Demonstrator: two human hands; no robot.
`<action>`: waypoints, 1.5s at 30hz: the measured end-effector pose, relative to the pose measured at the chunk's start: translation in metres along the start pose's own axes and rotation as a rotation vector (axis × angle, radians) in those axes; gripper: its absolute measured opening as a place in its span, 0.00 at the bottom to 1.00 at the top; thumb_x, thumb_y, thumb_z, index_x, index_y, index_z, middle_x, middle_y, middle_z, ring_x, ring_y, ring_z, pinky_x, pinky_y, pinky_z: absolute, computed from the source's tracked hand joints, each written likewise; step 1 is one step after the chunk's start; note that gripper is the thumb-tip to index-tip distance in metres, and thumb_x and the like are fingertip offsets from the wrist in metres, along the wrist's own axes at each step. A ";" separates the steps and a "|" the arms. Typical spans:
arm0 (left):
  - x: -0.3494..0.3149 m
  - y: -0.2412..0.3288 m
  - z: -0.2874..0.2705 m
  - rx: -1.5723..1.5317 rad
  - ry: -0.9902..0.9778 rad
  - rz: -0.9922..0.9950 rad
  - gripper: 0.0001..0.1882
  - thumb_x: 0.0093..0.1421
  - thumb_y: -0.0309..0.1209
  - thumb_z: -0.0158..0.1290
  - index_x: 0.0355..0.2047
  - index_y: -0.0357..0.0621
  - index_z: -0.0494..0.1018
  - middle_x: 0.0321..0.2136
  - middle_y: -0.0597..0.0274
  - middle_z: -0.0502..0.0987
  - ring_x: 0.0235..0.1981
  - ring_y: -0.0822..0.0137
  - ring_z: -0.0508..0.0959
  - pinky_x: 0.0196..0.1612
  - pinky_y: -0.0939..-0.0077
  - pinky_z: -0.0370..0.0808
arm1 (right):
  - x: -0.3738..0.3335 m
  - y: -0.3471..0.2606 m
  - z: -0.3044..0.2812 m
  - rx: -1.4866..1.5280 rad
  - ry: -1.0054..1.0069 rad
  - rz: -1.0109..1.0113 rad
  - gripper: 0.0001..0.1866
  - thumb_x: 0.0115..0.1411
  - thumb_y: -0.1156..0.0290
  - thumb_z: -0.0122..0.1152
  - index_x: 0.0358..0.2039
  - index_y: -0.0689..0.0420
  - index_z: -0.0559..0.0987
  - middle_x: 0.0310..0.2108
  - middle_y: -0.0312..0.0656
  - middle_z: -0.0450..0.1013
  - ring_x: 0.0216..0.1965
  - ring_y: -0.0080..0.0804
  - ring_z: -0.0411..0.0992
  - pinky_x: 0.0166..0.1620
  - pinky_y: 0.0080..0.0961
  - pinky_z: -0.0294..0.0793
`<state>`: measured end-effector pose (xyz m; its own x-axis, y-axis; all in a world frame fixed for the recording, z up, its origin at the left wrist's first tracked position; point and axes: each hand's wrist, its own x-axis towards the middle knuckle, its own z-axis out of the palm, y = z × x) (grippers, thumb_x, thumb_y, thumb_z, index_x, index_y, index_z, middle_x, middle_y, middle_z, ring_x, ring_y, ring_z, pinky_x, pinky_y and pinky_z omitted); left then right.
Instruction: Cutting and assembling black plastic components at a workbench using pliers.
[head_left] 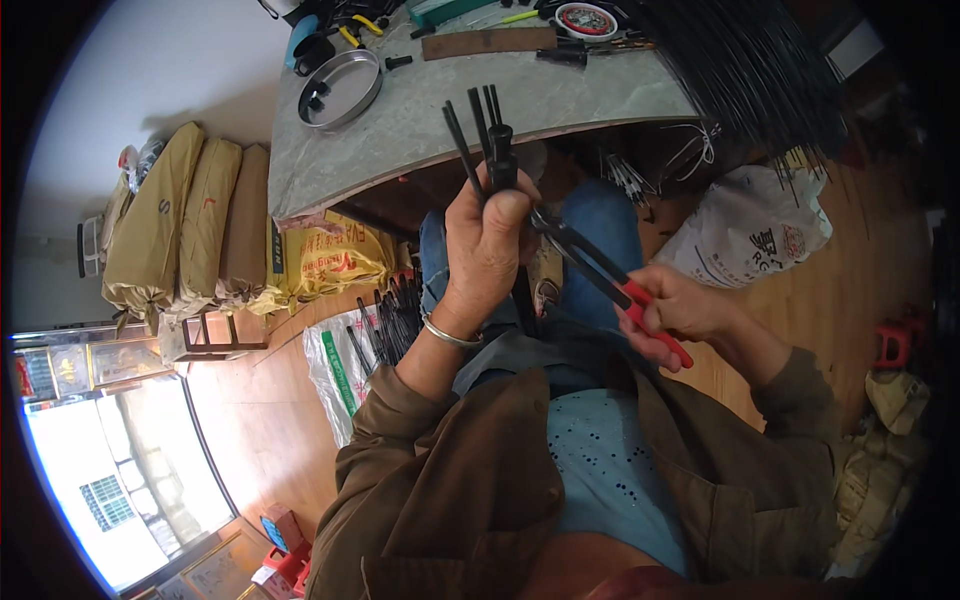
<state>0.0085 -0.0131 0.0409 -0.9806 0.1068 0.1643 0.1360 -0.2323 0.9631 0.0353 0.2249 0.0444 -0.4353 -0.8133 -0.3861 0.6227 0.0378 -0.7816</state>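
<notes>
My left hand (484,235) is closed round a bundle of thin black rods (459,140) and a black cylindrical piece (503,165), which stick up from the fist near the table edge. My right hand (685,312) grips the red handles of long black pliers (590,256). Their jaws reach to the side of my left hand, just under the thumb and fingers. Whether the jaws are biting on anything is hidden there.
A grey table (420,115) lies ahead, with a round metal tray (341,88), a brown strip (488,42) and a small round tin (586,21). Many long black rods (740,60) overhang its right end. A white sack (745,230) stands right; brown wrapped bundles (165,220) lean left.
</notes>
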 end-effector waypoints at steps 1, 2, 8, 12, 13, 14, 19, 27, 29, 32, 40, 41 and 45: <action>0.000 0.001 0.000 -0.002 0.010 -0.009 0.30 0.57 0.60 0.47 0.32 0.40 0.67 0.16 0.72 0.63 0.12 0.82 0.62 0.14 0.87 0.59 | 0.004 0.004 -0.001 0.132 -0.183 -0.031 0.09 0.57 0.74 0.52 0.38 0.63 0.70 0.21 0.38 0.72 0.18 0.21 0.69 0.22 0.17 0.68; 0.000 0.002 -0.001 -0.005 0.021 -0.018 0.30 0.58 0.60 0.46 0.32 0.40 0.67 0.15 0.72 0.63 0.12 0.81 0.62 0.14 0.87 0.59 | 0.005 0.003 -0.001 0.134 -0.182 -0.030 0.09 0.57 0.74 0.52 0.38 0.63 0.70 0.21 0.38 0.72 0.18 0.21 0.69 0.22 0.17 0.68; 0.006 -0.008 -0.012 -0.060 0.059 0.025 0.30 0.60 0.60 0.43 0.32 0.40 0.68 0.15 0.71 0.64 0.12 0.81 0.63 0.14 0.88 0.58 | 0.019 -0.026 -0.003 -1.198 0.479 -0.640 0.10 0.56 0.75 0.53 0.38 0.63 0.69 0.19 0.43 0.71 0.14 0.26 0.70 0.19 0.19 0.70; 0.006 -0.008 -0.020 -0.075 0.005 0.041 0.31 0.61 0.60 0.40 0.32 0.39 0.68 0.14 0.71 0.64 0.11 0.81 0.63 0.14 0.88 0.58 | 0.015 -0.024 0.012 -0.522 0.335 -0.269 0.11 0.56 0.74 0.53 0.39 0.62 0.68 0.17 0.41 0.69 0.12 0.26 0.68 0.18 0.18 0.69; 0.003 -0.006 -0.020 -0.070 0.018 0.029 0.31 0.61 0.60 0.40 0.32 0.39 0.68 0.14 0.71 0.64 0.11 0.81 0.63 0.14 0.87 0.58 | 0.014 -0.023 0.015 -0.135 0.228 -0.008 0.11 0.56 0.74 0.53 0.39 0.62 0.68 0.17 0.41 0.69 0.12 0.26 0.68 0.18 0.18 0.69; 0.002 -0.005 -0.019 -0.070 0.026 0.017 0.32 0.61 0.60 0.39 0.32 0.39 0.68 0.13 0.71 0.64 0.11 0.81 0.63 0.14 0.87 0.58 | 0.016 -0.020 0.012 -0.137 0.233 -0.007 0.11 0.56 0.74 0.53 0.39 0.62 0.68 0.17 0.41 0.69 0.12 0.26 0.68 0.18 0.18 0.69; 0.006 -0.007 -0.021 -0.035 0.076 -0.006 0.32 0.61 0.61 0.38 0.32 0.39 0.68 0.13 0.70 0.64 0.11 0.81 0.64 0.14 0.87 0.58 | 0.027 -0.013 0.005 -0.004 -0.105 0.082 0.09 0.54 0.78 0.51 0.37 0.62 0.68 0.22 0.44 0.71 0.14 0.27 0.70 0.19 0.18 0.70; 0.008 -0.010 -0.028 -0.073 0.100 0.055 0.30 0.61 0.59 0.40 0.32 0.39 0.68 0.16 0.69 0.66 0.11 0.81 0.64 0.13 0.88 0.59 | 0.026 -0.026 0.018 -0.195 0.223 -0.003 0.18 0.62 0.58 0.55 0.39 0.63 0.68 0.21 0.40 0.71 0.16 0.22 0.70 0.21 0.16 0.70; 0.008 -0.008 -0.027 -0.080 0.115 0.056 0.30 0.61 0.59 0.41 0.32 0.39 0.68 0.17 0.69 0.66 0.11 0.81 0.64 0.13 0.88 0.59 | 0.040 -0.003 0.017 0.117 -0.022 -0.024 0.17 0.62 0.60 0.55 0.40 0.63 0.68 0.21 0.40 0.71 0.17 0.22 0.70 0.21 0.16 0.70; 0.009 -0.007 -0.024 -0.093 0.142 0.058 0.29 0.61 0.58 0.41 0.32 0.39 0.68 0.18 0.68 0.67 0.11 0.81 0.64 0.13 0.88 0.59 | 0.047 0.001 0.020 0.736 -0.516 -0.073 0.16 0.61 0.63 0.55 0.41 0.63 0.69 0.22 0.40 0.72 0.19 0.22 0.70 0.23 0.17 0.69; 0.010 -0.012 -0.031 -0.123 0.114 0.003 0.29 0.61 0.58 0.42 0.32 0.39 0.69 0.17 0.70 0.65 0.12 0.82 0.64 0.14 0.89 0.59 | 0.032 -0.036 0.020 -0.947 0.449 -0.282 0.12 0.61 0.68 0.53 0.37 0.65 0.71 0.20 0.40 0.67 0.18 0.26 0.68 0.18 0.22 0.68; 0.011 -0.011 -0.030 -0.082 0.133 -0.003 0.30 0.61 0.58 0.42 0.31 0.39 0.69 0.17 0.70 0.66 0.12 0.82 0.64 0.14 0.89 0.59 | 0.032 -0.033 0.024 -0.946 0.450 -0.280 0.12 0.61 0.68 0.53 0.37 0.65 0.71 0.20 0.40 0.67 0.18 0.26 0.68 0.18 0.22 0.68; 0.012 -0.002 -0.024 0.034 0.144 -0.017 0.32 0.60 0.60 0.40 0.30 0.39 0.69 0.16 0.69 0.66 0.11 0.81 0.65 0.14 0.88 0.60 | 0.034 -0.013 0.037 0.109 0.147 0.061 0.17 0.62 0.60 0.53 0.34 0.64 0.70 0.19 0.39 0.67 0.16 0.25 0.68 0.18 0.21 0.69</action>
<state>-0.0066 -0.0347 0.0352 -0.9926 -0.0301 0.1178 0.1214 -0.1987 0.9725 0.0365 0.1755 0.0603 -0.4801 -0.7176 -0.5045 0.7139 0.0146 -0.7001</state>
